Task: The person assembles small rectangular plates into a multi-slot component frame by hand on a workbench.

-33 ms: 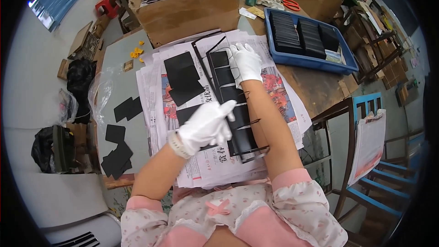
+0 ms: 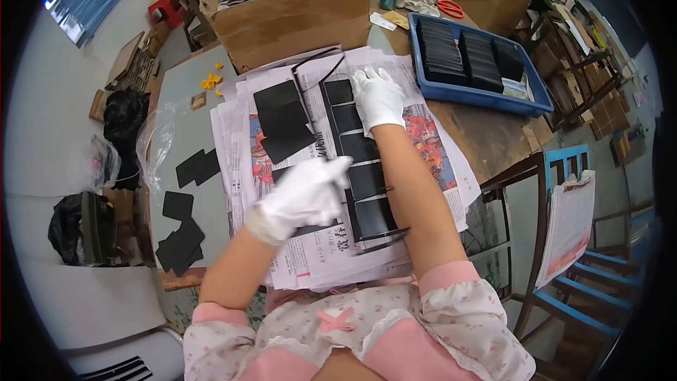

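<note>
A long black frame lies lengthwise on the newspaper, with several rectangular cells holding glossy dark panels. Thin black strips stick up along its sides. My right hand, in a white glove, rests flat at the frame's far right edge, fingers stretched forward. Over the frame's near left side hovers my white-gloved left hand, blurred by motion. One of its fingers points right and the others bend loosely; I see nothing held. Black rectangular cards overlap left of the frame, and another card is partly hidden under my left hand.
More black cards lie on the grey tabletop at left, near yellow bits. A cardboard box of folded papers stands at the back. A blue tray holds rows of black cards. A blue-edged chair is at right.
My left hand has shifted slightly left, away from the frame, and is more blurred. The frame's upright strips have swung a little left. My right hand stays in place.
</note>
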Tool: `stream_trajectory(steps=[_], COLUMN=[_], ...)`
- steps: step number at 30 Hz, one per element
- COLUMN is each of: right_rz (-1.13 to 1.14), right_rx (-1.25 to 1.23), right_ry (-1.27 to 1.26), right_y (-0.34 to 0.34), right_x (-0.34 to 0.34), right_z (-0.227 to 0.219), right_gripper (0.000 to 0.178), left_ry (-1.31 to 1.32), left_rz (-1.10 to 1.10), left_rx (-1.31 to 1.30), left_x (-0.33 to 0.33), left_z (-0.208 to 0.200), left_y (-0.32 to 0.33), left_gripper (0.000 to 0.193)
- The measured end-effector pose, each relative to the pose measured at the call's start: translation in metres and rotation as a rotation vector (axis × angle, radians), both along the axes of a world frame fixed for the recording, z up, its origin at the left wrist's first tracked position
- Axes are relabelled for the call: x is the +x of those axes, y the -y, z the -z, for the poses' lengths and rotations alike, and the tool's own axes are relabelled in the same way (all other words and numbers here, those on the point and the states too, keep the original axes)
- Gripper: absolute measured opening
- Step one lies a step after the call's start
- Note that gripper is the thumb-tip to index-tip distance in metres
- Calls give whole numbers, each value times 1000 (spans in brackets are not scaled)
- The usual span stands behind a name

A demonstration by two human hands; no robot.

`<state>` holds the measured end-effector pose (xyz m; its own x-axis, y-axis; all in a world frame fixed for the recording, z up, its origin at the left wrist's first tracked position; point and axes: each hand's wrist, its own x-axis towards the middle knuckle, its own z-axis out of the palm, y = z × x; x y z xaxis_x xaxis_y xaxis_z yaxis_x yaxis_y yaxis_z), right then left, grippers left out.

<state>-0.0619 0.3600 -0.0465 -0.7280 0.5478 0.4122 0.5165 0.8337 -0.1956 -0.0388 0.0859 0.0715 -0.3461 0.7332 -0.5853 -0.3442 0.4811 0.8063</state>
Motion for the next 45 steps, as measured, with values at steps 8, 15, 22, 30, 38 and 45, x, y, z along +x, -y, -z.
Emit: stream_trajectory(steps=[8, 15, 22, 30, 38, 45], right_rz=[-20, 7, -48, 38, -702, -39], right_rx=[13, -16, 66, 187, -1684, -1062], right_ry=[-44, -58, -138, -658, -93, -558], right_y=[6, 0, 1, -5, 61, 58], right_x=[-4, 1, -2, -3, 109, 229], right_z=[-1, 4, 4, -47, -209, -178], right_gripper=[38, 38, 30, 41, 64, 45], left_ry=[197, 128, 63, -306, -58, -554], left_rz=[38, -128, -26, -196, -310, -205], left_rx=[237, 123, 73, 344, 667, 24], left_x=[-41, -75, -51, -50, -38, 11], left_z=[4, 7, -23, -78, -66, -58], left_y=[36, 92, 39, 85, 100, 43], left_gripper=[46, 47, 51, 51, 66, 48])
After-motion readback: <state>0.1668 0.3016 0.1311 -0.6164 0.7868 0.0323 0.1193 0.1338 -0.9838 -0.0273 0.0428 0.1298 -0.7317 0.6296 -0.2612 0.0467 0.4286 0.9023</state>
